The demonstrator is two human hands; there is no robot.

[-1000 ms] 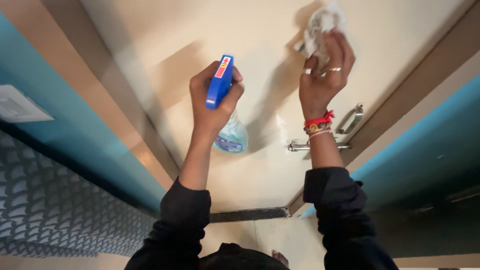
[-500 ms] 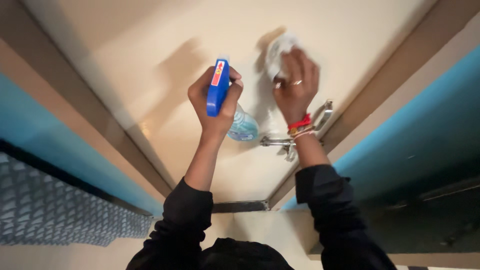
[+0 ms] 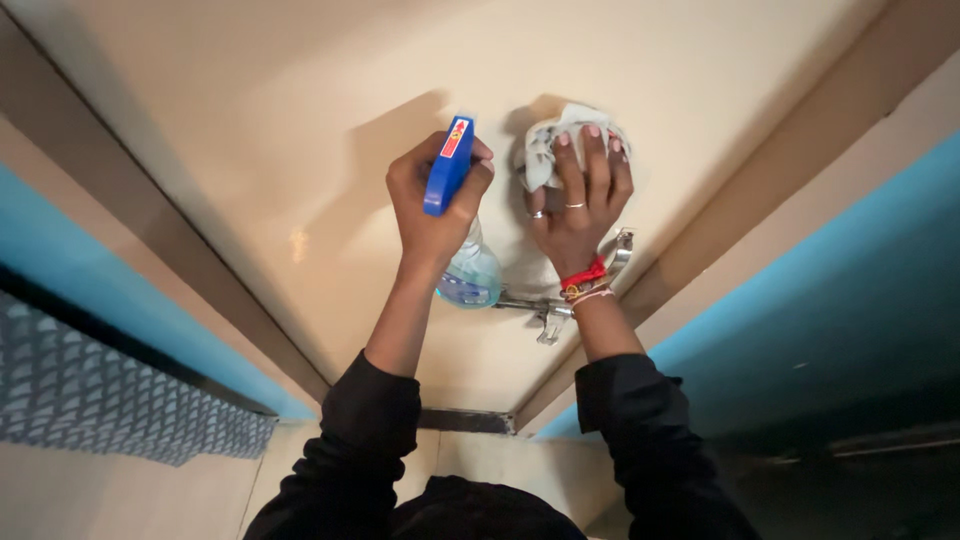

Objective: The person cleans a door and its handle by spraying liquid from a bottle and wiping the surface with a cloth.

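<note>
At frame centre, the left hand point(image 3: 432, 205) was wrapped tightly round a spray bottle point(image 3: 455, 215) with blue plastic trigger head and clear, rounded body; just right, the right hand point(image 3: 578, 205) pressed a crumpled white cloth point(image 3: 548, 150) flat-fingered against the smooth cream door point(image 3: 260, 130); a metal latch point(image 3: 545, 312) lay below.

Cream door panel point(image 3: 300, 120) seen bare above and to the left of both hands, w/ open room for a pass. Below the right hand point(image 3: 578, 200), the way is blocked by a metal latch and handle point(image 3: 545, 312), just beside the spray bottle point(image 3: 462, 255) held in the left hand point(image 3: 432, 205). Passage is bounded by the door frame point(image 3: 760, 200) at right, close to the wrist.
</note>
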